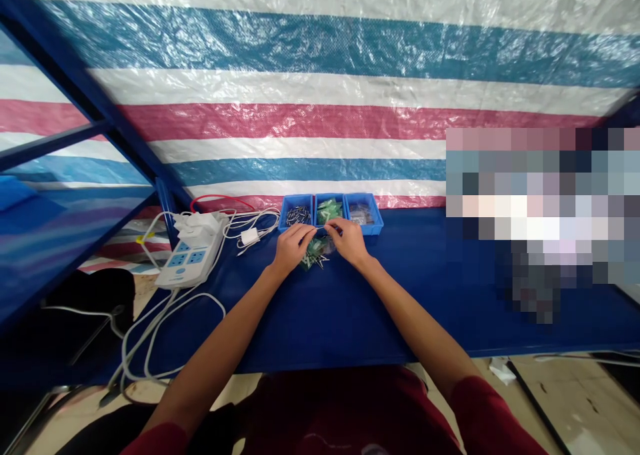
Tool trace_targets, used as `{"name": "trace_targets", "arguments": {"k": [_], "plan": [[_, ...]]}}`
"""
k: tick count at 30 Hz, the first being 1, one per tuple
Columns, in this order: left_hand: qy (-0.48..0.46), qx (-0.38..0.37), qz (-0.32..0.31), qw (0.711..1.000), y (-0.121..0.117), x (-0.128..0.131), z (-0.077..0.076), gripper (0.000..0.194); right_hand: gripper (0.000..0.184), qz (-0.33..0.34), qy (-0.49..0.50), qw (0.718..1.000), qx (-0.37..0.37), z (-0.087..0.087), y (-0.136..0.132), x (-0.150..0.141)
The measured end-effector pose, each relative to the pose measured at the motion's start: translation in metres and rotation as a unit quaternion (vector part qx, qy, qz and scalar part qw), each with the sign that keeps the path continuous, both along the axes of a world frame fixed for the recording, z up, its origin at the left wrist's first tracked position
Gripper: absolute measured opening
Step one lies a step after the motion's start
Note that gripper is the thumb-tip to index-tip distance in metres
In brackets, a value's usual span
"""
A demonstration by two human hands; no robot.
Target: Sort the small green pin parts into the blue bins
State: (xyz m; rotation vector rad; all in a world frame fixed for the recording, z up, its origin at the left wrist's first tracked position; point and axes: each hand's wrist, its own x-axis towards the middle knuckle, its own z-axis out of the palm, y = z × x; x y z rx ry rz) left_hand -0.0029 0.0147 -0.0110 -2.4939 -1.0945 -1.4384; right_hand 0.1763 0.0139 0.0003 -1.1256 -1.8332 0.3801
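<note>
Near the middle of the blue table, my left hand (290, 247) and my right hand (350, 240) face each other with fingertips pinched. Between them runs a short thin strip, too small to name, whose ends reach both pinches. Just below lies a small pile of green packets (311, 254) with several thin metallic pieces. Behind my hands stand three blue bins in a row. Many small dark-and-silver pieces fill the left bin (283, 216). Green packets (330, 210) lie in the middle bin, and transparent bags (361, 214) in the right bin (379, 223).
A white power strip (193, 258) with plugs and looped cables sits at the left table edge. A white charger (250, 236) lies beside the bins. Striped plastic sheeting (320, 122) hangs behind the table (320, 322). The right side is pixelated.
</note>
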Motion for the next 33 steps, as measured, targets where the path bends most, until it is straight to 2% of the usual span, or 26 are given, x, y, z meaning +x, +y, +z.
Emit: {"name": "trace_targets", "arguments": {"k": [5, 8, 10, 18, 28, 33], "plan": [[0.000, -0.085, 0.016, 0.996, 0.004, 0.001, 0.012, 0.027, 0.016, -0.006, -0.014, 0.999, -0.037, 0.007, 0.004, 0.002], [0.036, -0.148, -0.007, 0.988, 0.009, 0.002, 0.019, 0.028, 0.014, -0.009, -0.010, 0.999, -0.049, 0.005, 0.007, 0.005], [0.040, -0.158, -0.022, 0.986, 0.010, 0.003, 0.019, 0.027, 0.014, -0.007, 0.006, 0.999, -0.046, 0.002, 0.008, 0.007], [0.003, -0.066, -0.001, 0.998, 0.001, 0.004, -0.003, 0.025, 0.021, -0.014, 0.021, 1.000, 0.002, -0.019, 0.004, 0.002], [-0.014, -0.026, 0.020, 0.999, -0.003, 0.004, -0.007, 0.023, 0.023, -0.018, 0.022, 0.997, 0.070, -0.025, -0.008, 0.001], [-0.029, -0.027, 0.007, 0.999, -0.006, 0.005, -0.006, 0.022, 0.023, -0.020, 0.035, 0.997, 0.064, -0.024, -0.010, 0.001]]}}
